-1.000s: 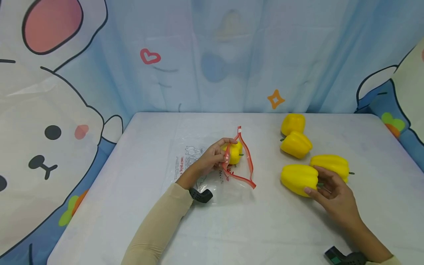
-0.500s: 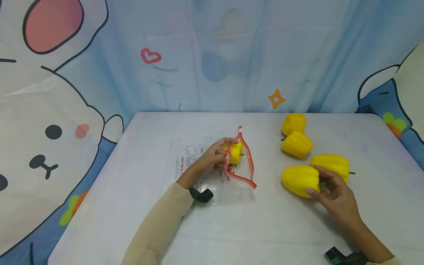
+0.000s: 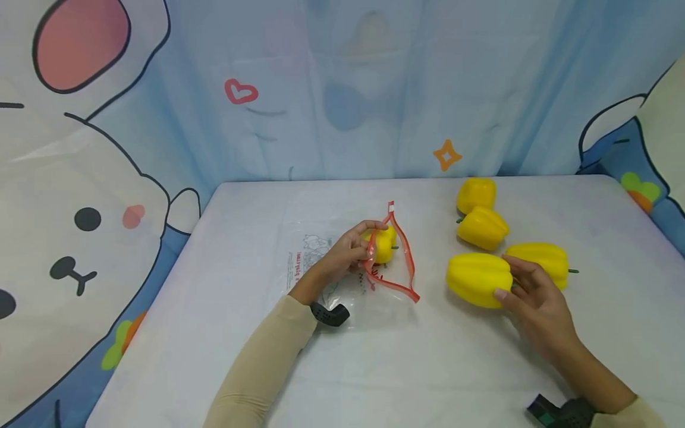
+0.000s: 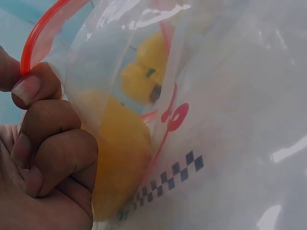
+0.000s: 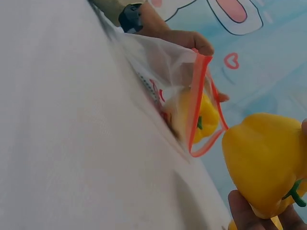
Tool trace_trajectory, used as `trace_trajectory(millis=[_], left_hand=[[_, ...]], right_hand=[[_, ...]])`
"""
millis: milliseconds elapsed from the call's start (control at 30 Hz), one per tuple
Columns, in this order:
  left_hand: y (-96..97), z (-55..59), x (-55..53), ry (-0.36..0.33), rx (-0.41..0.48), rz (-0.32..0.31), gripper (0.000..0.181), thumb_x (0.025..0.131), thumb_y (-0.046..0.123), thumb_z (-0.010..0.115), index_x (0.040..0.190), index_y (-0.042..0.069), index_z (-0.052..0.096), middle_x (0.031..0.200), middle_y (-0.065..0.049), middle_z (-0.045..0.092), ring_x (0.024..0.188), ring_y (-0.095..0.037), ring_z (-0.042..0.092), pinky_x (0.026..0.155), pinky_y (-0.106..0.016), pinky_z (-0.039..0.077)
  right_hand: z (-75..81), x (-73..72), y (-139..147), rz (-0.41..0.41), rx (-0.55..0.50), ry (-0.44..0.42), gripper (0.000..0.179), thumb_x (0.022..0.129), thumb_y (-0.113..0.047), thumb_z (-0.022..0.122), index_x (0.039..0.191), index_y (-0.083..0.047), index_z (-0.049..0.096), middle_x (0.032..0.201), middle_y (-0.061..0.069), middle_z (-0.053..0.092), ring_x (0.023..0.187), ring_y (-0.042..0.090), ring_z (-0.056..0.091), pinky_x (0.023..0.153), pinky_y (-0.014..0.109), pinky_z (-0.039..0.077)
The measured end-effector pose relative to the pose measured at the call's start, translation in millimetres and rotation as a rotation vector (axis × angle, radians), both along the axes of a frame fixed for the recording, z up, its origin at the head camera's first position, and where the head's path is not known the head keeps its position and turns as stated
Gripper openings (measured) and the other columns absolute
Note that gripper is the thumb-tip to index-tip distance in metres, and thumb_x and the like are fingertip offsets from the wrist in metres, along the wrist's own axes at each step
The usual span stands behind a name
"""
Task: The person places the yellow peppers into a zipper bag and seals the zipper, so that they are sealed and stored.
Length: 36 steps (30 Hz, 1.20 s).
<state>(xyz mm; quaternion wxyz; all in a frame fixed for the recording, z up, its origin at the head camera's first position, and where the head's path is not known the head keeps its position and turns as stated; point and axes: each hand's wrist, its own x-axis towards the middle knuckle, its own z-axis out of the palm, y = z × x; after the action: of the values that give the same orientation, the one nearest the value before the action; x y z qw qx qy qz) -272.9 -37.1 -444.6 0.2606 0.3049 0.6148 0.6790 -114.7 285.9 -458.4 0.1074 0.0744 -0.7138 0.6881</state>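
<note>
My left hand [image 3: 345, 255] pinches the red zip rim of a clear plastic zip bag [image 3: 369, 312], and the mouth stands spread toward the right. A yellow bell pepper [image 3: 385, 245] with a green stem lies inside, just behind the rim; in the left wrist view this pepper [image 4: 120, 148] shows through the film beside my curled fingers. To the right of the bag, my right hand [image 3: 543, 306] grips another yellow bell pepper [image 3: 478, 279] at its stem end, thumb on the near side. In the right wrist view that held pepper [image 5: 261, 158] appears off the table, beside the bag's mouth.
Right behind the held pepper lies one yellow bell pepper [image 3: 540, 261]. Farther back are two more, a nearer pepper [image 3: 483, 228] and a far pepper [image 3: 476, 195] near the table's back edge. A patterned curtain [image 3: 374, 89] hangs behind the white-covered table [image 3: 455, 368].
My right hand has raised its pepper a little and shifted it slightly left, away from the pepper behind. The left hand keeps its hold on the bag. The head view has tilted slightly.
</note>
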Motion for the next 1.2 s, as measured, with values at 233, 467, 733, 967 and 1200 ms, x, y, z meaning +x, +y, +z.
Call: trace_trajectory(millis=[233,467,733,967,1200], left_hand=[[2.8,-2.2,0.1,0.007,0.007,-0.015,0.057,0.085,0.001,0.041,0.142,0.001,0.033,0.054,0.008,0.048,0.043,-0.012,0.029,0.045,-0.022,0.026],[0.6,-6.3,-1.4,-0.015,0.007,-0.021,0.057,0.086,-0.001,0.04,0.142,0.002,0.034,0.055,0.007,0.051,0.043,-0.013,0.028,0.044,-0.023,0.025],[-1.2,-9.5,-3.4,-0.024,0.014,-0.022,0.058,0.085,-0.001,0.04,0.143,0.002,0.033,0.056,0.01,0.055,0.043,-0.013,0.03,0.044,-0.022,0.027],[0.1,-8.2,-3.3,-0.002,0.031,-0.024,0.058,0.084,0.0,0.04,0.142,-0.001,0.032,0.055,0.009,0.052,0.044,-0.014,0.029,0.045,-0.022,0.026],[-1.4,-4.1,-4.3,0.017,0.012,-0.012,0.058,0.083,-0.001,0.039,0.14,0.0,0.034,0.055,0.009,0.055,0.044,-0.018,0.028,0.045,-0.024,0.025]], right_hand=[[15.8,-15.9,-19.1,0.094,-0.087,0.006,0.056,0.093,0.009,0.055,0.143,-0.008,0.038,0.135,-0.002,0.045,0.112,0.004,0.056,0.089,0.013,0.051],[28.4,-42.3,-49.3,0.184,-0.214,-0.007,0.047,0.098,0.004,0.046,0.142,-0.01,0.036,0.137,0.001,0.043,0.111,0.008,0.056,0.09,0.018,0.053],[23.9,-70.0,-76.7,0.174,-0.397,-0.045,0.041,0.102,-0.007,0.036,0.142,-0.01,0.036,0.134,0.001,0.042,0.11,0.013,0.051,0.091,0.019,0.052],[3.0,-79.1,-80.4,0.171,-0.484,-0.069,0.042,0.101,-0.008,0.031,0.143,-0.007,0.032,0.14,0.001,0.035,0.117,0.015,0.046,0.1,0.02,0.048],[-7.8,-81.7,-81.3,0.143,-0.425,-0.1,0.042,0.101,-0.01,0.034,0.143,-0.007,0.036,0.146,0.001,0.031,0.123,0.015,0.042,0.102,0.018,0.045]])
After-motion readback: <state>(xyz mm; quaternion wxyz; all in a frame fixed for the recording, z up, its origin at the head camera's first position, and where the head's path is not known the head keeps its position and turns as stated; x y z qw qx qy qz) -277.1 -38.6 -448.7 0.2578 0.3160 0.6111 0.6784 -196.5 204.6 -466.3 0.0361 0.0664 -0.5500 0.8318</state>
